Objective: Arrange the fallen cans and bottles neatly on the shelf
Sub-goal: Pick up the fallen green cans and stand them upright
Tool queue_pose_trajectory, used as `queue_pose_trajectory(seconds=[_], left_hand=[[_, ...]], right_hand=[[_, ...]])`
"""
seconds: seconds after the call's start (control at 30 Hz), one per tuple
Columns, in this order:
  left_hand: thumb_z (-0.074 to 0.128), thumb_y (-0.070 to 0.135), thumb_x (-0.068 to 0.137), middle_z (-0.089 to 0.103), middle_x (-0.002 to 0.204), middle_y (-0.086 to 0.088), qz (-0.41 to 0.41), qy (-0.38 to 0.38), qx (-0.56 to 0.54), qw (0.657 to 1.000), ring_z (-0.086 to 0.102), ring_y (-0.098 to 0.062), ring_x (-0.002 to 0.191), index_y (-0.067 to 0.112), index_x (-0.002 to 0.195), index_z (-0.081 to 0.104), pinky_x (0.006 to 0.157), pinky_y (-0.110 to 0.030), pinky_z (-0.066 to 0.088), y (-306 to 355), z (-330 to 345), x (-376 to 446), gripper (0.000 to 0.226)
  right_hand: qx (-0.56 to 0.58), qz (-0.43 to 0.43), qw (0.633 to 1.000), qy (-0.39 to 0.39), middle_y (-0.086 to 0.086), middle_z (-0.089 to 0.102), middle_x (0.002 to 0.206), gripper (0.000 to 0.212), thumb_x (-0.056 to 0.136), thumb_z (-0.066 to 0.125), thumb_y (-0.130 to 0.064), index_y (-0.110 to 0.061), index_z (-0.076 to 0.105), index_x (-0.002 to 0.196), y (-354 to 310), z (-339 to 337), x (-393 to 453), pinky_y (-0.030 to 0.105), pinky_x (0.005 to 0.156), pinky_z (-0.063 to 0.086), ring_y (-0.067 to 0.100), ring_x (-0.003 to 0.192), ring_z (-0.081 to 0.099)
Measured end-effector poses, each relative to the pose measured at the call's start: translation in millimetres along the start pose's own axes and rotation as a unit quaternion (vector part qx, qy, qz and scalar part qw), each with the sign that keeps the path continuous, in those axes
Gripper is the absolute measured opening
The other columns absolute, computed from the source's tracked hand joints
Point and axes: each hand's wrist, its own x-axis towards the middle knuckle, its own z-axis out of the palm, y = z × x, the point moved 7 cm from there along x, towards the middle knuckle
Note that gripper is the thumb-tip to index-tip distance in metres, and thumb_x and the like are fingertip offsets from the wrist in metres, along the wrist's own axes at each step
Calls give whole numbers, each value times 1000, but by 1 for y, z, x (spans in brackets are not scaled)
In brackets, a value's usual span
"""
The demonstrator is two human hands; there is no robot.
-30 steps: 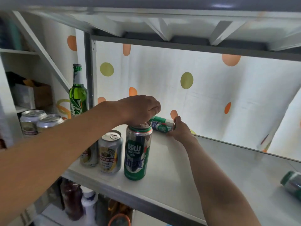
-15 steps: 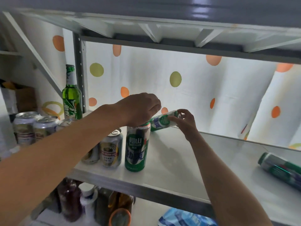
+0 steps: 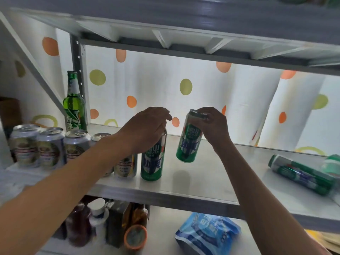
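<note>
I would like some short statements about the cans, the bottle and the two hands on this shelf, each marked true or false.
1. The right hand holds a green can above the shelf. True.
2. The left hand is on a silver can. False: it rests on a standing green can.
3. The green glass bottle lies on its side. False: it stands upright at the back left.
4. A green can lies fallen on the right. True.

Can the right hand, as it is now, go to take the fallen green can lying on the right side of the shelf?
Probably not yet: the right hand already holds a tall green can in the air. The path to the fallen green can looks free.
</note>
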Motion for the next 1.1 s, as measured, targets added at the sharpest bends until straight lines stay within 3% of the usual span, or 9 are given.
queue_pose_trajectory(seconds=[0.13,0.3,0.47,0.57,0.73,0.97,1.1], left_hand=[[38,16,101,47,143,3,15,18,1,1000,36,-15,134,17,127,56,110,-29,29,2,1,-11,32],[39,16,100,46,143,1,20,10,6,1000,34,-15,135,17,130,55,112,-35,29,2,8,-20,33],[39,20,101,43,146,2,11,10,-11,1000,32,-14,137,19,135,49,114,-31,25,-2,8,-30,36],[38,20,101,40,149,2,16,4,0,1000,30,-15,139,18,138,46,115,-32,25,-1,9,-35,38],[36,19,102,37,150,1,19,-3,-11,1000,26,-13,139,18,144,39,113,-23,17,-1,14,-41,42],[32,23,103,26,157,7,-8,22,-14,1000,6,-9,147,25,147,33,121,-36,3,1,20,-45,44],[32,20,102,19,159,8,5,41,8,999,-2,-6,147,25,148,28,121,-39,-1,12,17,-46,47]], right_hand=[[-5,-26,1000,-3,-10,72,95,28,75,83,-18,-15,69,98,-13,3,-24,14,61,52,1,80,68],[-46,-48,997,-39,-16,73,98,23,77,78,-13,-23,71,97,-18,20,-47,18,72,56,2,87,68],[-56,-46,996,-50,-12,72,100,25,76,79,-17,-24,69,98,-12,29,-59,28,80,58,10,92,68],[-59,-45,996,-51,-10,72,98,26,77,80,-19,-24,69,99,-12,33,-64,28,80,57,11,92,68],[-63,-55,995,-57,-12,71,105,28,77,79,-18,-24,68,102,-14,39,-68,29,83,56,9,94,68],[-83,-43,994,-55,-28,61,115,66,78,78,-32,-37,47,137,-11,40,-79,40,97,52,6,103,65],[-90,-33,993,-66,-41,47,120,71,82,76,-38,-34,42,144,-15,37,-86,37,108,44,-5,116,53]])
